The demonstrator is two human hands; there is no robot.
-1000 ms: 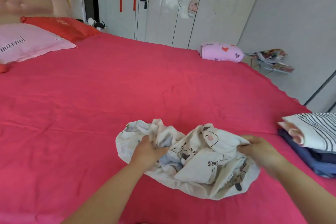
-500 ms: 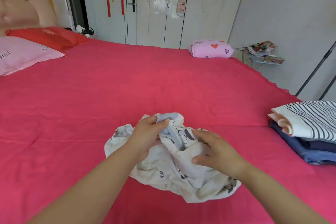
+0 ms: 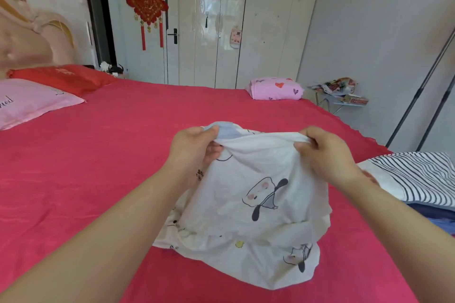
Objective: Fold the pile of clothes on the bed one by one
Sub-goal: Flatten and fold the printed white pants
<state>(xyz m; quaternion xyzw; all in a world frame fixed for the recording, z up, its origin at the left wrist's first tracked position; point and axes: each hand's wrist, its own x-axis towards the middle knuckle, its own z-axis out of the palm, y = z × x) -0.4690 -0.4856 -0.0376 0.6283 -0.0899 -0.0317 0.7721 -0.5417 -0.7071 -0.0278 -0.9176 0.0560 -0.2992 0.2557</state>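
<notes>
White top (image 3: 258, 192) is pinched by our left hand (image 3: 194, 147) and right hand (image 3: 327, 155); if our grip slips, it may fall crumpled.

Dark cursive lettering on the pink pillow (image 3: 37, 103) runs off the picture's left edge, with only its ending "ed" legible, and the few small dark letters on the white cartoon-print garment (image 3: 246, 204) are too tiny to read.
</notes>
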